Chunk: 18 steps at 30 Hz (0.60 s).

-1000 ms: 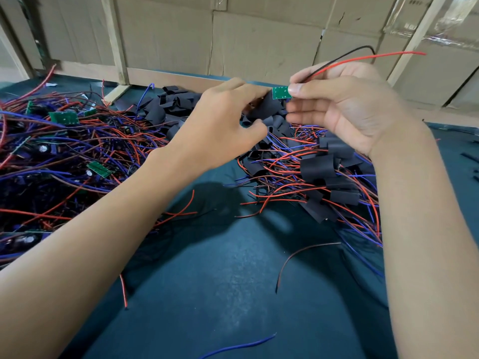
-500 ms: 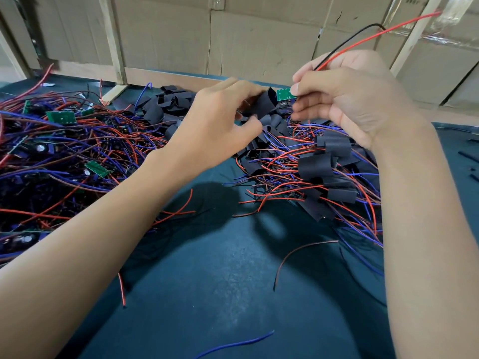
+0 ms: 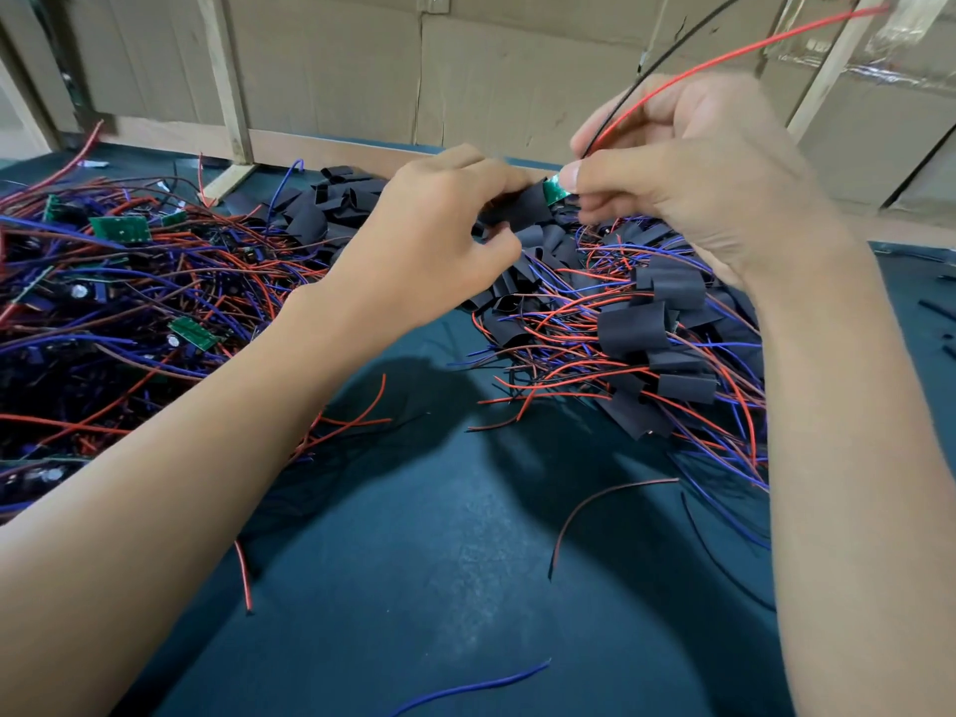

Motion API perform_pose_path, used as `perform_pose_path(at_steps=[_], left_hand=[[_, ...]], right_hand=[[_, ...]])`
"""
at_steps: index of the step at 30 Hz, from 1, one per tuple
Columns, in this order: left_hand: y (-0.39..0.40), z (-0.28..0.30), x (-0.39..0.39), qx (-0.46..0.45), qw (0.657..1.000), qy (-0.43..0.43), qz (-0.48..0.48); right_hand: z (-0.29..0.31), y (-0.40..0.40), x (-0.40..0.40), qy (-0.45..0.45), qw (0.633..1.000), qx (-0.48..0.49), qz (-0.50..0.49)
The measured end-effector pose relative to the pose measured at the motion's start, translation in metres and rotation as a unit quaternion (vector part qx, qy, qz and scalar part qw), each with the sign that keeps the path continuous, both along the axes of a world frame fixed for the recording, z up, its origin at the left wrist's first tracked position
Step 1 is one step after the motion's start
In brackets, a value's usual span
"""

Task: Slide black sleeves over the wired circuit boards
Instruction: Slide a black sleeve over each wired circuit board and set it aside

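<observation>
My right hand (image 3: 693,173) pinches a small green circuit board (image 3: 554,189) whose red and black wires (image 3: 724,56) run up and to the right. My left hand (image 3: 434,240) grips a black sleeve (image 3: 522,209), whose open end covers part of the board. Only a corner of the board shows between my fingertips. Bare boards (image 3: 120,229) with red and blue wires lie piled at the left. Boards in black sleeves (image 3: 633,328) lie heaped under my right hand.
Loose black sleeves (image 3: 336,199) lie in a heap behind my left hand. The dark green table (image 3: 439,561) has stray wire pieces (image 3: 595,509) in front. A cardboard wall with wooden battens (image 3: 222,80) closes the back.
Both hands have come closer together. The black sleeve has moved right onto the green board, which showed fully before and is now mostly covered.
</observation>
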<state>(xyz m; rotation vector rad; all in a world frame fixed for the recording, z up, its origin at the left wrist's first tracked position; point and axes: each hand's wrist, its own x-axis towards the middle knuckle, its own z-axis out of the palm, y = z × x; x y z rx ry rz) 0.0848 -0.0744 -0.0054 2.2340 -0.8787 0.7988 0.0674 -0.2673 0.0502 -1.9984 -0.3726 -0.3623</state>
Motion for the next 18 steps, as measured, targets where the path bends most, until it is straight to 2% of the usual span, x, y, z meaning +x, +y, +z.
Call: perform_pose_path(at_steps=[5, 10, 15, 18], left_hand=[[-0.0023, 0.0007, -0.0019, 0.011, 1.000, 0.005, 0.003], [-0.0014, 0.0021, -0.0028, -0.020, 1.000, 0.005, 0.010], [-0.0038, 0.0049, -0.0053, -0.069, 0.998, 0.010, 0.002], [-0.0033, 0.0071, -0.0052, -0.075, 0.997, 0.002, 0.007]], right_hand=[[-0.0072, 0.0046, 0.0024, 0.008, 1.000, -0.010, -0.003], [-0.0055, -0.0014, 0.0020, 0.056, 0.996, 0.067, 0.022], [-0.0036, -0.0010, 0.0007, 0.047, 0.997, 0.057, 0.001], [-0.0006, -0.0031, -0.0016, 0.076, 0.991, 0.105, 0.019]])
